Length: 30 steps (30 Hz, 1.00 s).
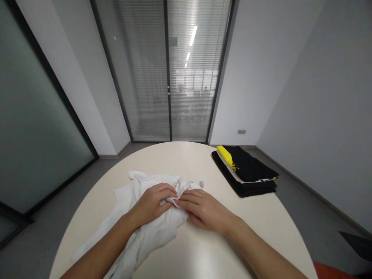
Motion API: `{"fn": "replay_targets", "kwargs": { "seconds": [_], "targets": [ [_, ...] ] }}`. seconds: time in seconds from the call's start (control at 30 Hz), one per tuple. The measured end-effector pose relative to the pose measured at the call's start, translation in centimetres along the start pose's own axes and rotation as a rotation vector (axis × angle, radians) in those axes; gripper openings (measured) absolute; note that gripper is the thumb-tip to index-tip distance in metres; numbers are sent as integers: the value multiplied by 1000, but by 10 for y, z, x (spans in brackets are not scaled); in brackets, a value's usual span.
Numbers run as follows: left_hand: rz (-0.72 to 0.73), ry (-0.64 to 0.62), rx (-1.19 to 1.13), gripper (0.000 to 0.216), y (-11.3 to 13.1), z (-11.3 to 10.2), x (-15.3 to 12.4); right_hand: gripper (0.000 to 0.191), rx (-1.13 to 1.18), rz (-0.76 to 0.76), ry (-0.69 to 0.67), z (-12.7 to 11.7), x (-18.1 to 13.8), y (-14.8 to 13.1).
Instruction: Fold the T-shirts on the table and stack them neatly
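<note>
A crumpled white garment (136, 228) lies on the round cream table (203, 255), spread toward the left edge. My left hand (152, 203) rests on top of it with the fingers curled round a fold of the cloth. My right hand (203, 209) meets it from the right, fingertips pinched on the same fold at the garment's middle. Both forearms reach in from the near edge.
A stack of folded black clothes (247, 172) with a yellow patch sits at the table's far right. Beyond the table are a glass door with blinds (168, 77), grey walls and grey floor. A red object (334, 271) shows at the bottom right corner.
</note>
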<state>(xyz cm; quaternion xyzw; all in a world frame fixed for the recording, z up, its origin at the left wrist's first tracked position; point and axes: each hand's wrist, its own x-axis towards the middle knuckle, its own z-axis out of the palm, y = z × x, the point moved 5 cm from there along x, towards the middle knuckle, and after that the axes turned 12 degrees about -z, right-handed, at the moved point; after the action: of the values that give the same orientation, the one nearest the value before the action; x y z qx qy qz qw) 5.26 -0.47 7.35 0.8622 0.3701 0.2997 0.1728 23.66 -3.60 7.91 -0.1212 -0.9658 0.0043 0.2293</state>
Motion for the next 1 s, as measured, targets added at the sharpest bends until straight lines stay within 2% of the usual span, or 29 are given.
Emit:
{"fn": "replay_targets", "kwargs": {
  "seconds": [0.17,0.27,0.33,0.47,0.6,0.7,0.83,0.93,1.0],
  "targets": [
    [22,4,19,9,3,0,-2,14,-116,110,76,-23,-21,26],
    [7,-13,43,10,5,0,-3,7,-149,95,77,-28,-24,28],
    [-13,-38,50,12,7,0,-3,4,-77,97,50,-25,-21,24],
    [-81,-112,59,21,4,1,-4,11,283,251,-53,-14,-19,17],
    [-100,-148,42,27,0,2,-4,24,516,435,-52,-6,-24,19],
    [-89,-123,9,27,-1,3,-4,31,399,453,-20,-9,-24,23],
    [-101,3,-29,22,-3,-2,-3,53,146,370,74,-18,-19,22],
    [-84,81,-92,20,-4,-5,-3,67,200,374,105,-17,-19,22],
    [-83,109,-112,16,-5,-6,-2,79,266,397,62,-11,-21,23]
  ]
}}
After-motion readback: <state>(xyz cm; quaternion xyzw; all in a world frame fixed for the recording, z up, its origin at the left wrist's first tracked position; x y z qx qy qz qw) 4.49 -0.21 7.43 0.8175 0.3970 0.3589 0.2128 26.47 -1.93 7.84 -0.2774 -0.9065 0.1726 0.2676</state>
